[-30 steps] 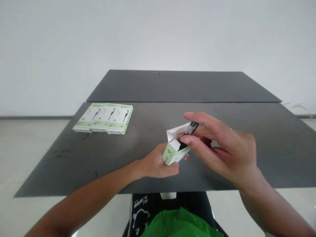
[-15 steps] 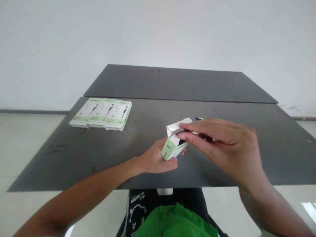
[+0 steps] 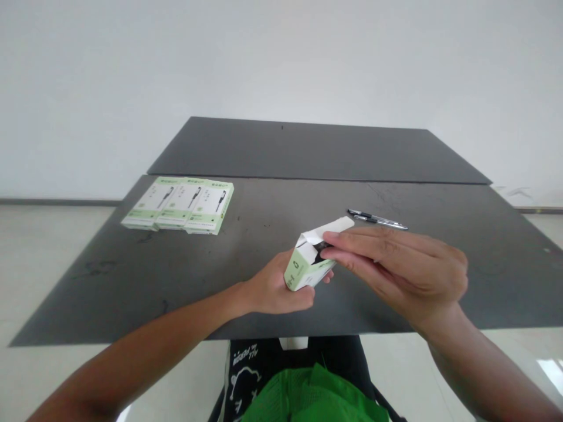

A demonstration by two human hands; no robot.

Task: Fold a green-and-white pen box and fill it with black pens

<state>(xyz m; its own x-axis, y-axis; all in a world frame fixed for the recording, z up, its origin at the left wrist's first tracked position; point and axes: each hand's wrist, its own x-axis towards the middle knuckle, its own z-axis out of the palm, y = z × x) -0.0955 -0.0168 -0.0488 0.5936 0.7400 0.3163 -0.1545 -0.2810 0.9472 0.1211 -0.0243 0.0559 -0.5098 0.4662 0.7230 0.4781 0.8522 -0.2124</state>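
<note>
My left hand [image 3: 284, 286] is wrapped round a small white and green pen box [image 3: 308, 271] from below. The box is tilted, with its end facing up to the right and a white flap [image 3: 331, 230] standing raised. Dark ends of pens [image 3: 321, 252] show in the opening. At that opening, the thumb and fingers of my right hand [image 3: 396, 258] are pinched together on a dark pen; most of it is hidden. Beyond my right hand, two black and clear pens [image 3: 377, 220] lie side by side on the table.
Three white and green pen boxes [image 3: 178, 205] lie side by side, slightly overlapping, at the left of the dark grey table [image 3: 264, 202]. A second dark panel [image 3: 308, 149] adjoins its far edge, with a white wall [image 3: 281, 58] behind. The table's front edge runs close to my lap.
My right hand has shifted slightly down and right at the box opening, uncovering the pens lying on the table. The box has moved slightly down and left, and its flap appears wider.
</note>
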